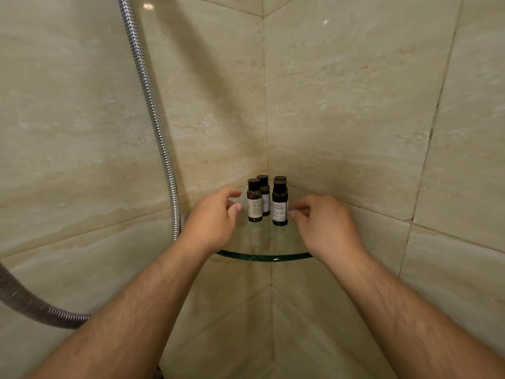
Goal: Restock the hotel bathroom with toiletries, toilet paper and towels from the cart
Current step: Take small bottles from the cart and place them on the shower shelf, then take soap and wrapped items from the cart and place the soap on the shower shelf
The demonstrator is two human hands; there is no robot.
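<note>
- Toiletry bottles — four small dark ones with black caps and pale labels — stand upright in a tight cluster at the back corner of the glass shelf, where the left wall and the right wall meet.
- Two stand in front and two behind; the front-right bottle hides most of the one behind it.
- On my feed the left hand hovers just beside the front-left bottle, fingers loosely curled and released, holding nothing; I see a thin gap between thumb and bottle.
- The right hand is on the other side, fingers loosely bent, its fingertips right at the front-right bottle's side — I cannot tell whether they touch it, but nothing is grasped.
- Both forearms reach in across the shelf's curved front edge.
- A metal shower hose hangs down the left wall, passes close to the left wrist and loops off toward the lower left.
</note>
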